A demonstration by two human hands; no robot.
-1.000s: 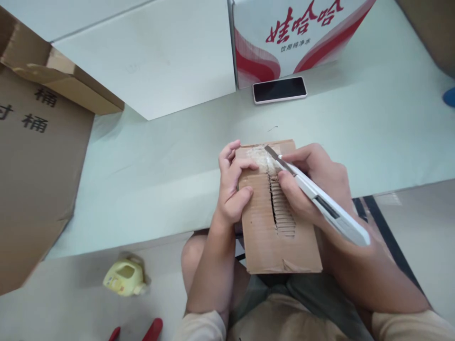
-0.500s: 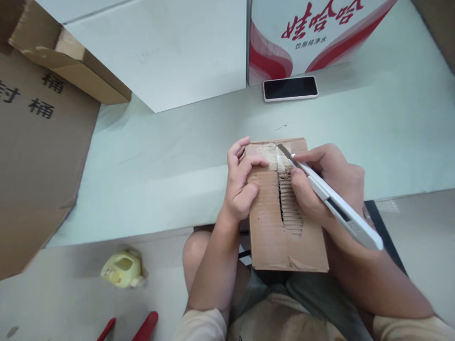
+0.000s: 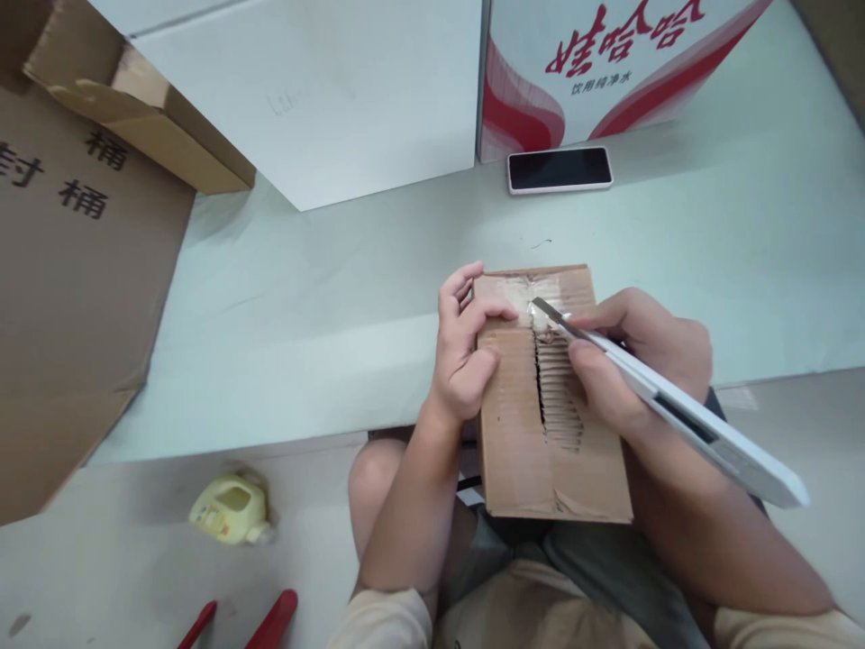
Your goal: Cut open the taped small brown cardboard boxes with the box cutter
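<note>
A small brown cardboard box [image 3: 520, 451] juts over the table's near edge in front of me. Down its top runs a dark slit beside a torn strip of bare corrugation, with clear tape at the far end. My left hand [image 3: 466, 347] grips the box's left side, thumb and fingers bent over its top. In my right hand [image 3: 635, 356] is a white utility knife [image 3: 682, 410], pinched near its front. Its blade points up and left, the tip at the taped part just above the slit. Whether the tip presses into the tape is hard to see.
A phone [image 3: 559, 169] lies on the pale table [image 3: 324, 361], before a red-and-white carton [image 3: 541, 90] and a white box [image 3: 324, 108]. A large brown carton [image 3: 87, 297] stands at left. On the floor are a yellow jug [image 3: 233, 509] and red handles [image 3: 274, 622].
The knife tip has come down the box slightly toward me, and the knife's rear end has swung right and nearer. My left hand keeps its hold on the box. The view has shifted slightly.
</note>
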